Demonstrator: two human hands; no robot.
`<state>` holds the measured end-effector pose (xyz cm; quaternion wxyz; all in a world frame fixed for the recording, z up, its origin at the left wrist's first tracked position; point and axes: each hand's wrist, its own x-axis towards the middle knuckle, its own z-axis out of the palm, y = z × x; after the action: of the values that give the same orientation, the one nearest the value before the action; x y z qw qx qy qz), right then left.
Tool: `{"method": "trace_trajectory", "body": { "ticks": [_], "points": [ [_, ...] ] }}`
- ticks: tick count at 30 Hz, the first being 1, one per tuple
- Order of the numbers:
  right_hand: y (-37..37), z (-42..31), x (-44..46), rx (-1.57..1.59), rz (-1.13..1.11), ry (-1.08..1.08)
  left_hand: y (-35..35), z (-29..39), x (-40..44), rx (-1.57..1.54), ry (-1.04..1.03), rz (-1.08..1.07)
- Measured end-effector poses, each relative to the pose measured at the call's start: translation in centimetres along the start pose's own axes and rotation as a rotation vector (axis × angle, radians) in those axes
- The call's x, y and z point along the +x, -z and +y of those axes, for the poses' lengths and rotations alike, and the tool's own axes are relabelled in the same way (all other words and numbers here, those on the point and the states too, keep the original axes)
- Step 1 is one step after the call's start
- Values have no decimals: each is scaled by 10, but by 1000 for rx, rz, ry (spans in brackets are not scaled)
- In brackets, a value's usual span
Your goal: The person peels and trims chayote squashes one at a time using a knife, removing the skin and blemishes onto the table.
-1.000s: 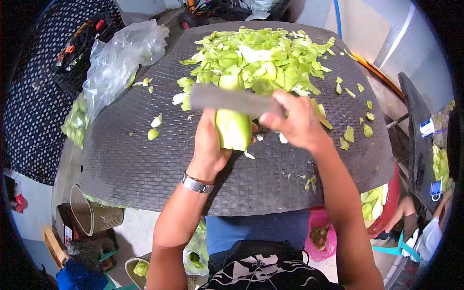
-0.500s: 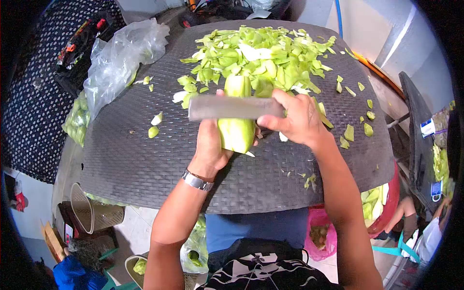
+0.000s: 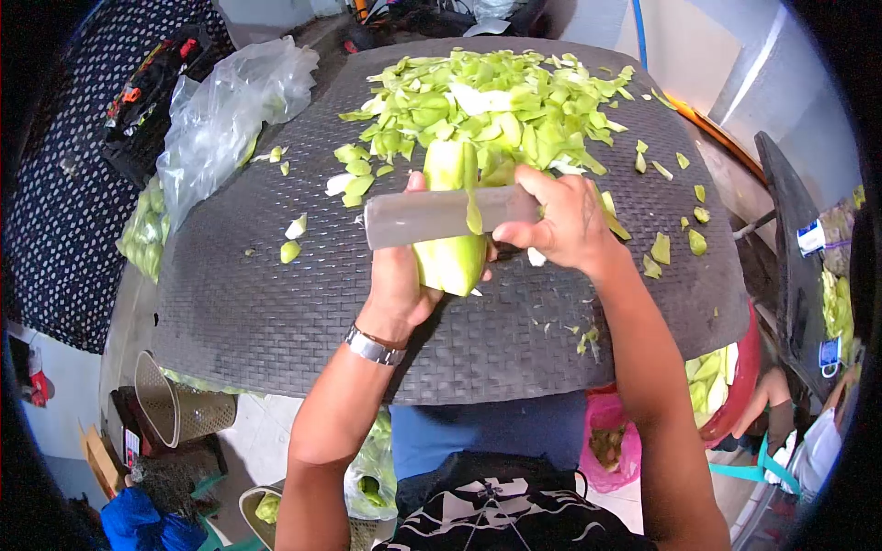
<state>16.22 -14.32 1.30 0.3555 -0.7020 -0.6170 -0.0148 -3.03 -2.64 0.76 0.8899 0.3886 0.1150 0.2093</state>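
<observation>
My left hand [image 3: 399, 275] is wrapped round the lower part of a pale green, partly peeled vegetable [image 3: 452, 264], which points away from me over the table. My right hand [image 3: 571, 220] is closed on the handle end of a wide knife [image 3: 436, 217]. The blade lies crosswise over the middle of the vegetable and hides part of it. A thin strip of green peel [image 3: 473, 207] hangs over the blade. Just beyond the vegetable's far end is a wide heap of green peelings [image 3: 514, 106].
The dark woven table [image 3: 276, 340] carries scattered peel bits and, at the left, a clear plastic bag [image 3: 225, 129]. Below its edge are a beige basket [image 3: 204, 415], a pink bag [image 3: 611, 459] and a red tub [image 3: 742, 395] of green pieces. Another person's arm [image 3: 761, 404] shows at the right.
The knife has come slightly nearer to me along the vegetable, and its broad face now shows. A strip of peel has appeared over the blade. My left hand keeps its hold.
</observation>
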Motion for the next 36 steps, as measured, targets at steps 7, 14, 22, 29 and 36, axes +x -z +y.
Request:
{"method": "trace_trajectory", "body": {
  "ticks": [7,14,22,29,36],
  "points": [
    [4,-21,2,30,-80,29,-6,-2,0,74,3,68],
    [21,35,4,-170,56,-41,4,2,5,-176,58,-46],
    [15,15,3,-203,52,-96,-2,5,5,-199,63,5],
    [50,49,4,-266,-21,-468,11,17,9,-276,138,-154],
    [39,10,9,-92,-21,-540,11,12,13,-3,52,147]
  ]
}}
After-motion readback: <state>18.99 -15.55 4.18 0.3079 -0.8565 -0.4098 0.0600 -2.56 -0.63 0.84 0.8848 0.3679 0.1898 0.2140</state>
